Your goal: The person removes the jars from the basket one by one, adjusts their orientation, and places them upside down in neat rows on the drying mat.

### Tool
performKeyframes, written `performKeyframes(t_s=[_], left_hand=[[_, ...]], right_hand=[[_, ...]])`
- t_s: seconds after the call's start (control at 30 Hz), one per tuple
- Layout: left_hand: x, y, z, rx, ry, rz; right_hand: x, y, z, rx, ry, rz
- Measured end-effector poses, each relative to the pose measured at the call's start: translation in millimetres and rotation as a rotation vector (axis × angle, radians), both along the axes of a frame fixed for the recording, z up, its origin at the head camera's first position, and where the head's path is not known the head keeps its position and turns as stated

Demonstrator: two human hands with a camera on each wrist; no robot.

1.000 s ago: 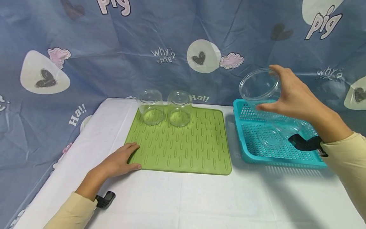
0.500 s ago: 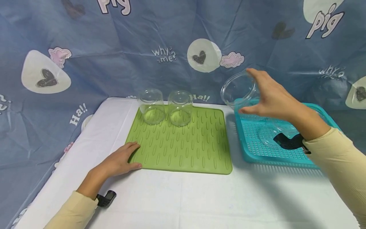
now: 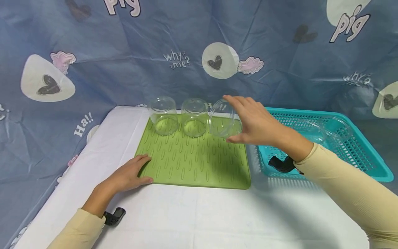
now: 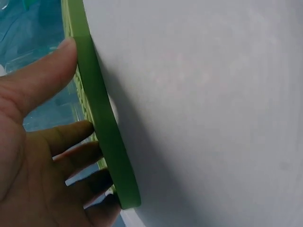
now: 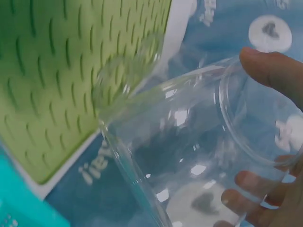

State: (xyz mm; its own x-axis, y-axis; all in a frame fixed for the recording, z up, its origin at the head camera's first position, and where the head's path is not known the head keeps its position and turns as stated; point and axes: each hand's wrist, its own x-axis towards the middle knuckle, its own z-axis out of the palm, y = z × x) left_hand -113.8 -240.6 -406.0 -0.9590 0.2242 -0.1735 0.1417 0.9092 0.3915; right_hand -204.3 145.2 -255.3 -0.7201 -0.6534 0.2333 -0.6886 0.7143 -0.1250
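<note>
My right hand (image 3: 261, 124) grips a clear cup (image 3: 221, 119), thumb on one side and fingers on the other. This cup is tilted, its wide rim facing left, over the back right part of the green ridged mat (image 3: 192, 166). In the right wrist view, the cup (image 5: 180, 127) fills the middle, held near its base end. Two more clear cups, a left one (image 3: 163, 119) and a right one (image 3: 195, 119), stand side by side at the mat's back. My left hand (image 3: 127, 176) rests on the mat's front left corner, its fingertips along the edge (image 4: 102, 104).
A turquoise perforated basket (image 3: 380, 169) stands right of the mat, partly behind my right forearm. Clear cups (image 3: 337, 129) lie inside it. A white cloth (image 3: 186, 214) covers the table, and a blue printed curtain (image 3: 149, 76) hangs close behind.
My right hand has carried the clear cup left and down from above the basket to the mat's back right, tilting it further. The left hand has stayed on the mat corner.
</note>
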Motion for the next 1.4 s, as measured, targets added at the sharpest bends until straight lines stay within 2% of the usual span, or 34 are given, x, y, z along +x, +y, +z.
performKeyframes(t_s=[0.17, 0.3, 0.5, 0.63, 0.8, 0.93, 1.07, 1.2, 1.4], left_hand=[[2.6, -1, -2.3, 0.026, 0.022, 0.001], [3.2, -2, -2.6, 0.036, 0.031, 0.007], [3.0, 1, -3.3, 0.039, 0.036, 0.005], [7.2, 6, -1.0, 0.039, 0.085, 0.018], [11.7, 24, 16.6, 0.095, 0.207, 0.015], [11.9, 51, 38.6, 0.223, 0.279, -0.014], [11.5, 76, 55.7, 0.355, 0.311, -0.057], [10.6, 94, 63.2, 0.457, 0.267, -0.103], [10.3, 109, 62.7, 0.543, 0.158, -0.126]], right_hand=[[11.6, -12, -12.0, -0.011, 0.081, 0.096], [17.3, -16, -16.7, -0.008, 0.073, 0.129], [21.6, -18, -22.7, 0.006, 0.020, 0.109], [24.4, -20, -25.5, 0.000, -0.031, 0.083], [29.0, -22, -29.2, 0.003, -0.020, 0.083], [33.6, -22, -33.2, -0.009, 0.017, 0.113], [39.0, -25, -36.7, -0.033, 0.051, 0.156], [45.3, -30, -40.2, -0.036, 0.092, 0.185], [55.8, -35, -48.2, 0.015, 0.141, 0.201]])
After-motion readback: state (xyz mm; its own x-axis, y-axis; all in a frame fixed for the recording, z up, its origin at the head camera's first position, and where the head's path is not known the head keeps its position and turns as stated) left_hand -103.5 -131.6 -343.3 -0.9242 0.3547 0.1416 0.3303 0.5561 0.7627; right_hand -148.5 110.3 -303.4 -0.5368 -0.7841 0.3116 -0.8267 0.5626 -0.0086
